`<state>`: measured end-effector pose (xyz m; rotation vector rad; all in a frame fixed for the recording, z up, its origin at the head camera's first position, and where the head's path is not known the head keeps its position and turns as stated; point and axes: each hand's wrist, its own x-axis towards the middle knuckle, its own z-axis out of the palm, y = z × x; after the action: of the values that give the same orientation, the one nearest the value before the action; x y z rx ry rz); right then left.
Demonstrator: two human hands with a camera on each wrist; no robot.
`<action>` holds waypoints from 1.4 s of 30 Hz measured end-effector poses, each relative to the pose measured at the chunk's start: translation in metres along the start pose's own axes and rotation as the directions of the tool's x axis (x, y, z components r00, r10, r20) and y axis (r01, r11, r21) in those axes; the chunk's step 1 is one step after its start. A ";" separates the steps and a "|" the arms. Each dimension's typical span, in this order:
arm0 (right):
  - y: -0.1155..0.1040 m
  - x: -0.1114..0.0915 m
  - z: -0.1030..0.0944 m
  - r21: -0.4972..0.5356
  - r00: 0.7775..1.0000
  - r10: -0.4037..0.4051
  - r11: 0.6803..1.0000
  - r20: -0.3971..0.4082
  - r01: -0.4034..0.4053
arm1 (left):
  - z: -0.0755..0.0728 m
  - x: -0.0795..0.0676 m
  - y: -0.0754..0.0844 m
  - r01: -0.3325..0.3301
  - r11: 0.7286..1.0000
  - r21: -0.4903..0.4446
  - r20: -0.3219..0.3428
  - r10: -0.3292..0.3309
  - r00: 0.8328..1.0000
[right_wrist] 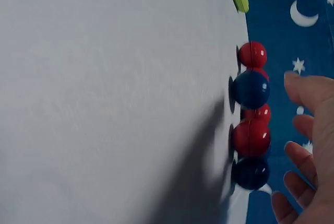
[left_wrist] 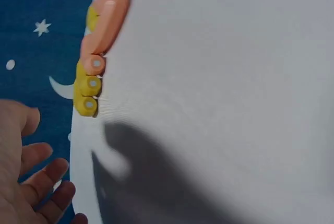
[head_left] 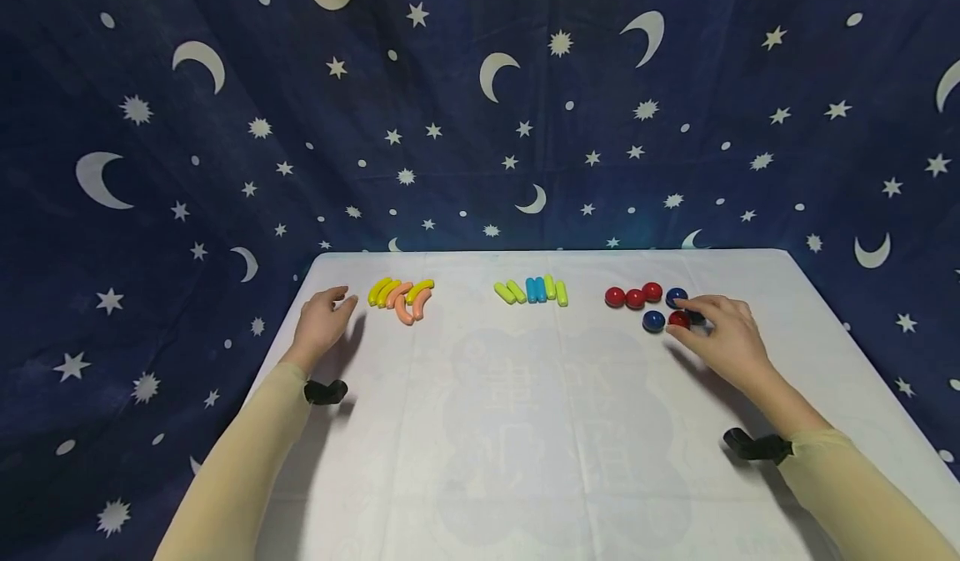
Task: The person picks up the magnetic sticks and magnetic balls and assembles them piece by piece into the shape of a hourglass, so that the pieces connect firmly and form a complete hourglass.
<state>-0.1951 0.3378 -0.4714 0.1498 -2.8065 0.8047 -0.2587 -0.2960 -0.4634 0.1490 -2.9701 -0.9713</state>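
Observation:
At the table's back left my left hand (head_left: 321, 326) hovers with relaxed, spread fingers, holding nothing. Just right of it lie curved yellow pieces (head_left: 378, 291) and curved salmon-pink pieces (head_left: 422, 304), grouped together; in the left wrist view their round ends (left_wrist: 94, 64) show pale dots. Over the back right, my right hand (head_left: 723, 340) reaches toward glossy balls, thumb and fingers apart. Nearest its fingertips are a red ball (head_left: 678, 320) and a blue ball (head_left: 677, 298); another dark blue ball (right_wrist: 251, 173) is partly hidden in the head view. The right wrist view shows a gap between fingers and balls.
Several red balls (head_left: 634, 298) and a blue ball (head_left: 654, 321) lie left of my right hand. Lime-green rods (head_left: 504, 293) and two blue rods (head_left: 536, 290) lie at the back middle of the white-covered table (head_left: 480, 428). A dark blue star-and-moon cloth (head_left: 450, 86) hangs behind.

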 end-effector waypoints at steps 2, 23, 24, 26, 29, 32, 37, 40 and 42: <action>0.005 0.002 0.000 0.052 0.999 0.042 0.998 0.014 -0.043 | -0.002 0.001 0.000 0.044 0.996 -0.078 0.005 -0.044 0.999; 0.057 0.017 -0.005 0.186 0.947 0.231 0.944 0.225 -0.274 | -0.005 0.021 -0.004 0.216 0.954 -0.207 0.082 -0.203 0.976; 0.057 0.017 -0.006 0.178 0.947 0.229 0.946 0.223 -0.271 | -0.005 0.023 -0.003 0.211 0.956 -0.203 0.083 -0.198 0.977; 0.057 0.016 -0.005 0.171 0.949 0.226 0.949 0.222 -0.266 | -0.003 0.027 -0.002 0.210 0.960 -0.184 0.085 -0.198 0.977; 0.055 0.015 -0.005 0.175 0.950 0.217 0.950 0.224 -0.258 | 0.000 0.034 0.000 0.221 0.964 -0.149 0.100 -0.208 0.973; 0.055 0.015 -0.004 0.177 0.952 0.213 0.951 0.218 -0.254 | 0.005 0.041 0.005 0.253 0.959 -0.126 0.131 -0.237 0.963; 0.057 0.015 -0.002 0.166 0.950 0.229 0.949 0.213 -0.266 | 0.012 0.051 0.014 0.287 0.950 -0.126 0.170 -0.264 0.949; 0.057 0.015 -0.002 0.156 0.950 0.233 0.951 0.208 -0.268 | 0.014 0.054 0.018 0.291 0.949 -0.121 0.179 -0.267 0.947; 0.058 0.015 -0.002 0.150 0.952 0.231 0.953 0.200 -0.263 | 0.014 0.055 0.021 0.303 0.946 -0.118 0.188 -0.278 0.942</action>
<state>-0.2188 0.3872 -0.4954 -0.1121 -2.9598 1.1500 -0.3160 -0.2758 -0.4635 0.5443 -3.0714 -1.2884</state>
